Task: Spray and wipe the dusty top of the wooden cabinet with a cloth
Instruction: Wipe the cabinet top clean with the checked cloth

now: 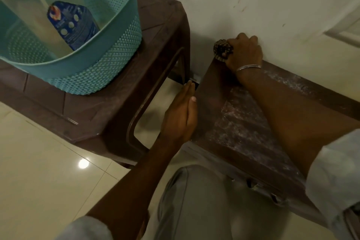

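Basket [93, 72] w/ bottle [72, 23] on stool [116, 107] beside cabinet [243, 122].

The cabinet top [243, 122] is dark wood, streaked with pale dust across its middle and along the wall side. On its far left corner sits the bunched cloth [221, 48], with my right grip [245, 52] curled round it. My left grip [181, 115] lies flat against the top's left edge. Just beside, on the glossy tiled floor [39, 161], stands a brown desk [109, 107], dusty too, carrying a teal basket [109, 60].
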Demonstrator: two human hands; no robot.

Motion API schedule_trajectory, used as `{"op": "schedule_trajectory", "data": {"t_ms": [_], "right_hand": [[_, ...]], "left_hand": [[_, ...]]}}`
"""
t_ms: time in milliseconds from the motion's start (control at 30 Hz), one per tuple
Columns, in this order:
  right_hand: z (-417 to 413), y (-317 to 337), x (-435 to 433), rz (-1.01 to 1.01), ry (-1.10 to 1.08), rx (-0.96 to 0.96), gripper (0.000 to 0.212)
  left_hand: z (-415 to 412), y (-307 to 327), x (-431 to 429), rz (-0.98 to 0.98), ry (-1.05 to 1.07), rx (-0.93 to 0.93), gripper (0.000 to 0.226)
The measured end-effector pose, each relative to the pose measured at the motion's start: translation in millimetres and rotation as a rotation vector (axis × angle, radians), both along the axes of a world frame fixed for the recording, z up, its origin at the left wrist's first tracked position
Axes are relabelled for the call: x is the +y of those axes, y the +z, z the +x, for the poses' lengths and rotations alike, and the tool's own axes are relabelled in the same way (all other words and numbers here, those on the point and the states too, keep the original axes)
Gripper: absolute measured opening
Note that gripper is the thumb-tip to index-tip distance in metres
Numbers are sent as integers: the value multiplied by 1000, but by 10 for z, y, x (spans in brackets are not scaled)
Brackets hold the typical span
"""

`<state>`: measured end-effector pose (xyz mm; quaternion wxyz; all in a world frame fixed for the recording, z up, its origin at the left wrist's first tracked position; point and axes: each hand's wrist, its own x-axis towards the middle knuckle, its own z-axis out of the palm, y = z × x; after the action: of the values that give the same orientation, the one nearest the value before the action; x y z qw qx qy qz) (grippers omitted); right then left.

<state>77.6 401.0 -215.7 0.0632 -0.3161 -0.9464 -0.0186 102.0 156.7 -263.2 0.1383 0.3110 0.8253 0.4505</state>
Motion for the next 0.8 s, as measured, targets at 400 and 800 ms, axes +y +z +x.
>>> {"op": "schedule_trajectory", "data": {"t_ms": [400, 800], "right_hand": [[913, 169, -1400, -162, 152, -33, 39], [1386, 192, -1886, -302, 292, -59, 18]], "left_hand": [[-57, 127, -24, 193, 68, -497, 56], [179, 179, -357, 101, -179, -85, 63]]}}
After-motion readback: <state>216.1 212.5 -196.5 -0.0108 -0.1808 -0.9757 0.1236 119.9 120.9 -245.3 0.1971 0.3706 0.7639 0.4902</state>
